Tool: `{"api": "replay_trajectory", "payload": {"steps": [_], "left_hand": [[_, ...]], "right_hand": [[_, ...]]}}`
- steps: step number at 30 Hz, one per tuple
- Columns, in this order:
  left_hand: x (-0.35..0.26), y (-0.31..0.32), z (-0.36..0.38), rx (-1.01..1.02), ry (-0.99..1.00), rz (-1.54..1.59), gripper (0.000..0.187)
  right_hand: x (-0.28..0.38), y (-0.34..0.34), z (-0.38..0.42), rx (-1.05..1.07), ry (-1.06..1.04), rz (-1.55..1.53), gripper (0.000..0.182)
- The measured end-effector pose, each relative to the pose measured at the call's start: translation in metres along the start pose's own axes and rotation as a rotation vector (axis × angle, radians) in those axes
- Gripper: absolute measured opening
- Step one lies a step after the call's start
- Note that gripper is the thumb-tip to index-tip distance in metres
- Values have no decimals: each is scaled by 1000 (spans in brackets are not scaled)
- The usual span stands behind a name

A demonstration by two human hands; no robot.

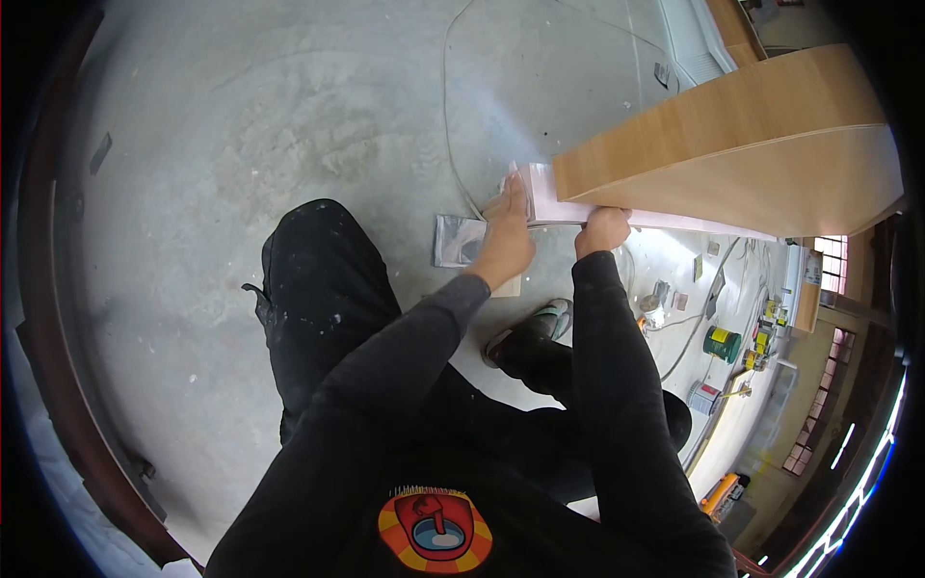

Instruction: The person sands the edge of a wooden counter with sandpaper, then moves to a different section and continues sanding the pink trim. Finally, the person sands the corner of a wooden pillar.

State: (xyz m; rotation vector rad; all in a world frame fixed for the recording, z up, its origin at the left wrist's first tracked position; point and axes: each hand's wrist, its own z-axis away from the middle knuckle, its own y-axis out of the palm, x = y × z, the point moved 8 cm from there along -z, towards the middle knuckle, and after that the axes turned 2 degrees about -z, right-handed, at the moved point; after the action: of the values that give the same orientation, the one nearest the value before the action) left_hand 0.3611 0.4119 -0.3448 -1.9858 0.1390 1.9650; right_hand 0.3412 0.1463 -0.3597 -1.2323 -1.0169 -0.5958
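A large wooden piece [723,125] with a curved outline stands at the upper right, with a pale pinkish-white base strip [554,207] along its lower edge. My left hand [508,231] lies against the near end of this strip, its fingers stretched out and close together. Whether anything thin is under the palm is hidden. Just to the right, my right hand [604,231] has its fingers curled round the strip's lower edge, below the wood. A grey, flat packet or sheet [457,241] is on the floor beside my left hand.
A cable [446,96] runs over the concrete floor [222,164]. At the right are a green can [721,343], another can [704,397], small containers [761,342], scraps and an orange tool [723,495]. My bent knee [323,250] and sandalled foot [549,323] are below the hands.
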Motion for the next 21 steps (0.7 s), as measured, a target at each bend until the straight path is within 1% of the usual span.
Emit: {"api": "replay_trajectory", "payload": {"steps": [1, 2, 3, 4, 5, 6, 7, 8, 9, 10, 11, 12, 14, 17, 18, 19, 21], "left_hand": [[-6, 1, 14, -10, 1, 27, 87], [-12, 8, 32, -11, 2, 27, 87], [-23, 13, 50, -61, 38, -35, 83], [-30, 12, 58, -109, 73, -98, 80], [-22, 8, 45, -109, 73, -102, 80], [-11, 2, 22, -76, 96, -88, 85], [-8, -2, 11, -44, 117, -71, 90], [-8, 0, 16, -36, 111, -66, 90], [-12, -1, 18, 48, -20, 24, 90], [-11, -1, 18, 114, -145, 111, 90], [-18, 10, 37, 20, 42, 13, 88], [-21, 10, 40, 15, 44, 9, 88], [-32, 2, 45, -124, 184, -66, 88], [-16, -16, -1, -58, 194, -57, 90], [-19, -11, 11, -59, 196, -56, 90], [-24, -3, 33, -33, 160, 1, 88], [-28, 2, 42, -7, 124, 53, 85]], "right_hand": [[-7, 5, -17, 22, -230, 210, 44], [1, 10, -17, 40, -344, 316, 44], [9, 15, -15, 46, -461, 419, 43], [11, 7, -7, 18, -247, 233, 43], [10, 1, 4, -10, -32, 48, 44], [12, 2, 4, -12, -29, 47, 44], [10, 3, 3, -33, 29, 0, 43], [6, -3, 5, -48, 60, -18, 43], [4, -9, 8, -63, 91, -35, 43], [18, -8, 16, -53, 51, 13, 42], [29, -8, 24, -46, 16, 61, 42], [30, -5, 23, -41, 15, 56, 42], [25, -1, 19, 2, 35, 27, 40], [-18, 1, -15, -69, 44, -36, 40], [-27, 0, -21, -70, 42, -37, 40], [-15, 4, -24, -40, -182, 154, 40], [-8, 13, -27, -9, -402, 340, 40]]}}
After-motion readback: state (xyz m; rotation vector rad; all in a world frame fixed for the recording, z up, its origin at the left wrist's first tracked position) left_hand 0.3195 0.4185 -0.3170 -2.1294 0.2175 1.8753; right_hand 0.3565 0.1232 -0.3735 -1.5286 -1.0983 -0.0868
